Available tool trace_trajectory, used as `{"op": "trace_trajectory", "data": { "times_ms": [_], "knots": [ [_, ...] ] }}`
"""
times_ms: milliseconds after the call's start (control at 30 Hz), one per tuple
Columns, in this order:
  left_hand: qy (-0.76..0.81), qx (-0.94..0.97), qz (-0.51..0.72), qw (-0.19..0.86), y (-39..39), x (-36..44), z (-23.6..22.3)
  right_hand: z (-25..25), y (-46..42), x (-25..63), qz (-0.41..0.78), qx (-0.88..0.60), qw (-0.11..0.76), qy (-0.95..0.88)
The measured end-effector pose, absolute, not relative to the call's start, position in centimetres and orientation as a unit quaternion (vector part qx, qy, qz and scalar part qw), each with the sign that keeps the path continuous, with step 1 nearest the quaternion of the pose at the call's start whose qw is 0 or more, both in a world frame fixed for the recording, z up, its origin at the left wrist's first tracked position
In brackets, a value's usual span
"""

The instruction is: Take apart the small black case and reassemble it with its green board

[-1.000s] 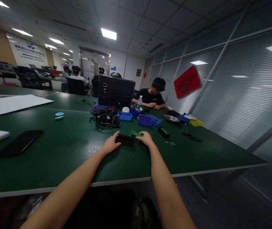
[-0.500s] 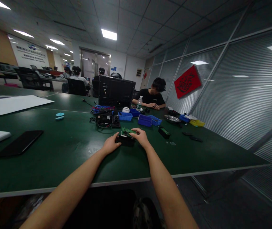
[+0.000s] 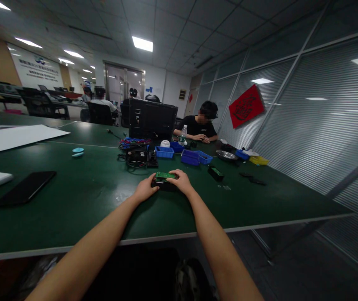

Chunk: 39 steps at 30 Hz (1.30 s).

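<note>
One green board (image 3: 162,175) sits over the black case (image 3: 167,187) at twelve o'clock on the worktop (image 3: 100,209), seemingly not flush; left grip (image 3: 145,190) clamps the case's nine-o'clock end, right grip (image 3: 183,183) pinches the board.

The only view looks out from the person's head, forward and down over the green table (image 3: 97,221). The left hand (image 3: 145,189) and right hand (image 3: 182,182) lie fairly near, mid-view; the monitor (image 3: 152,120) and ceiling (image 3: 179,25) are farther off.
</note>
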State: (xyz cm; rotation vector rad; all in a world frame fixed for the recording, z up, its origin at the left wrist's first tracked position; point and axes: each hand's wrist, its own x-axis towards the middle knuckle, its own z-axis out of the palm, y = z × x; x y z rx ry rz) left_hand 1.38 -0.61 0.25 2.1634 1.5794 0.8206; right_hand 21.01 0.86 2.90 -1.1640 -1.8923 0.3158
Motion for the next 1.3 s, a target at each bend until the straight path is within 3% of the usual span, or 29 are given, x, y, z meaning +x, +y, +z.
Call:
{"op": "trace_trajectory", "data": {
  "times_ms": [500, 700, 867, 1067, 1300],
  "knots": [
    [0.552, 0.757, 0.290, 0.195, -0.7, 1.3, 0.4, 3.0, 0.7, 21.6, 0.213, -0.472, 0.385, -0.764],
    [0.547, 0.759, 0.299, 0.188, -0.4, 1.3, 0.0, 2.8, 0.7, 21.7, 0.232, -0.474, 0.285, -0.800],
    [0.532, 0.760, 0.313, 0.202, -0.2, 1.2, -0.3, 2.2, 1.8, 23.2, 0.158, -0.584, 0.275, -0.747],
    [0.532, 0.759, 0.307, 0.217, -0.2, 1.0, -0.3, 1.9, 2.7, 27.3, 0.066, -0.791, 0.290, -0.535],
    [0.532, 0.759, 0.304, 0.219, -0.5, 1.2, 0.1, 1.4, 3.3, 28.9, 0.059, -0.834, 0.305, -0.457]
  ]
}}
